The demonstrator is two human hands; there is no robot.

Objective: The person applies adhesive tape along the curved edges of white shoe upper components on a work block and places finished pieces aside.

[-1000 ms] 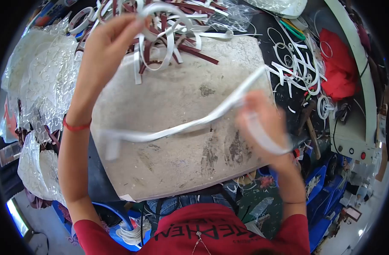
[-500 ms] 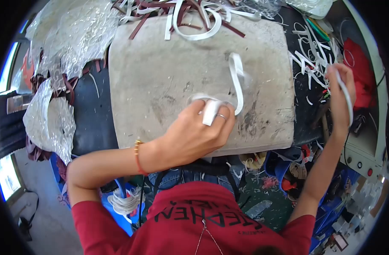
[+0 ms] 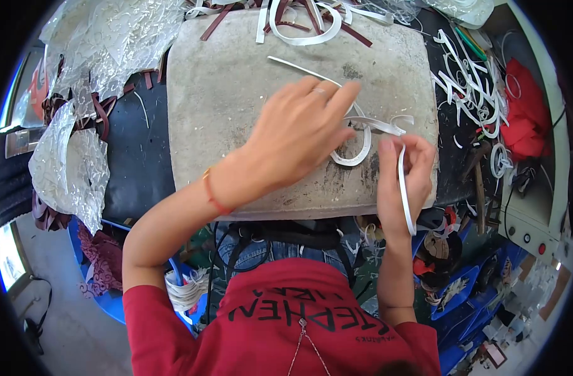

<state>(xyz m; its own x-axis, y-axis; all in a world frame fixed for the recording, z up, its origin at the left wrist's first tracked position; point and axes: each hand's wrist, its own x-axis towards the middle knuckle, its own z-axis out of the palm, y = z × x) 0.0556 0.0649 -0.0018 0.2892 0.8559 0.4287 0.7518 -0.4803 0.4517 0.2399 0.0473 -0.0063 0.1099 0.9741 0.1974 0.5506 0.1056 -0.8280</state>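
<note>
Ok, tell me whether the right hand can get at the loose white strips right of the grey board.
Probably yes: the right hand is near that side of the grey board, and nothing seems to block the loose white strips, though it already holds a thin band.

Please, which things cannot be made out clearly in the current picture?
Head view: the underside of the left hand, and whether it grips the looped, flat white strip; the hand's back hides this.
Head view: the far side of the heap of white and maroon strips; the top edge cuts it off.
Head view: the smallest black lettering on the red short-sleeved shirt; too small.
</note>
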